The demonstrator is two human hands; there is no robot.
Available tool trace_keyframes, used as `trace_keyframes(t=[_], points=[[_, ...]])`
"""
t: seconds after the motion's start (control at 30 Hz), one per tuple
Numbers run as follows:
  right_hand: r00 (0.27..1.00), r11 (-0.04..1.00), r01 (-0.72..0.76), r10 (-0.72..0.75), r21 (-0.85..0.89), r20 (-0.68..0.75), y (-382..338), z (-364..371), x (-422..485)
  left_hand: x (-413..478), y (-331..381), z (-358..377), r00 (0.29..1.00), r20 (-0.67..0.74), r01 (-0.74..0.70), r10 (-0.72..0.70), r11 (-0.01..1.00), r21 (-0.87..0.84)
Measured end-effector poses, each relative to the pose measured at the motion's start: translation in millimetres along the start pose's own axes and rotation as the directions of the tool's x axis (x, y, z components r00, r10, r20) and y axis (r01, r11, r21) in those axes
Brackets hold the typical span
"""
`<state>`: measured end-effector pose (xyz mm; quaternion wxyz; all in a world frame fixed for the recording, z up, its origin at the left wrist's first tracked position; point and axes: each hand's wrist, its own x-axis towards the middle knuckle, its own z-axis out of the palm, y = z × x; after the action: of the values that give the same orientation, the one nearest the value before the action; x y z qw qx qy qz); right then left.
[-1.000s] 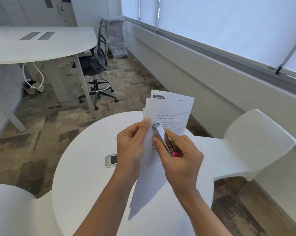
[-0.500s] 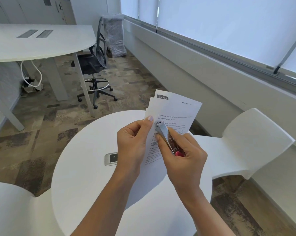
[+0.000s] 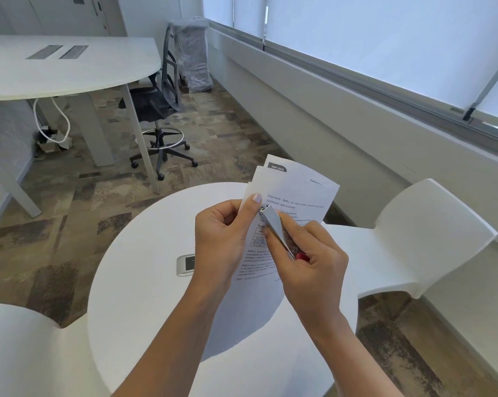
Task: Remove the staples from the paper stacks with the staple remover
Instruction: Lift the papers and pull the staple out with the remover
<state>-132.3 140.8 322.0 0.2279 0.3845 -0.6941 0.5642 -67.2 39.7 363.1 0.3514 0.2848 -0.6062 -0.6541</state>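
Head view: the person held a paper stack (image 3: 296, 196) upright above the round white tabletop (image 3: 144, 296), its sheets fanned slightly at the twelve o'clock end. The left hand (image 3: 225, 239) pinched the stack's left edge, thumb on the printed face and the other fingers curled behind, probably to brace the sheets right beside the spot being worked. The right hand (image 3: 313, 270) was wrapped around the staple remover (image 3: 279, 233), a silver tool with a red end at five o'clock. Its metal tip pointed toward eleven o'clock and met the page just beside the left thumb. The staple itself was too small to make out, so whether the tip had caught it could not be told. Holding the pages in the air, rather than flat, likely gave the tool room to lever from the front while the fingers backed the paper. A small grey device (image 3: 186, 265) lay on the tabletop at nine o'clock of the hands. A white chair (image 3: 431, 233) stood at three o'clock, and a black office chair (image 3: 156, 110) at eleven o'clock, well apart.
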Motion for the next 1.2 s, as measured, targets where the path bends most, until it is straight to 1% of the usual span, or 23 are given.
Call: trace_keyframes(t=[0.2,0.37,0.5,0.63,0.77,1.0,1.07,1.2], points=[[0.999,0.995,0.018,-0.015,-0.095,0.035,-6.0,-0.9,3.6,2.4,-1.5,-1.5,1.0,-0.017,-0.01,0.01,0.999,0.034],[0.995,0.991,0.02,-0.007,-0.133,0.099,-10.4,-2.6,8.9,1.9,-3.4,-2.5,0.999,-0.033,-0.012,0.013,1.0,0.027],[0.993,0.99,0.033,-0.017,-0.136,0.12,-11.2,-5.6,9.6,0.8,-3.8,-2.1,0.998,-0.044,-0.052,0.055,0.997,0.065],[0.995,0.995,0.027,-0.018,-0.091,0.098,-10.0,-4.2,6.5,-1.4,-6.5,-2.1,0.993,-0.045,-0.107,0.113,0.989,0.105],[0.999,0.999,-0.035,0.036,-0.02,0.03,-8.9,2.5,-0.3,-6.5,-8.0,-1.6,0.989,-0.06,-0.128,0.133,0.987,0.093],[0.99,0.975,-0.137,0.14,0.176,-0.006,-14.1,8.1,-11.9,-14.0,-9.4,-0.1,0.987,-0.041,-0.158,0.157,0.988,0.0],[0.986,0.964,-0.163,0.165,0.209,0.006,-17.1,8.8,-12.8,-14.8,-9.2,-0.7,0.989,-0.046,-0.144,0.143,0.989,-0.017],[0.979,0.944,-0.199,0.204,0.263,0.009,-25.3,11.3,-12.8,-17.3,-7.1,-1.2,0.997,-0.045,-0.058,0.055,0.996,-0.067]])
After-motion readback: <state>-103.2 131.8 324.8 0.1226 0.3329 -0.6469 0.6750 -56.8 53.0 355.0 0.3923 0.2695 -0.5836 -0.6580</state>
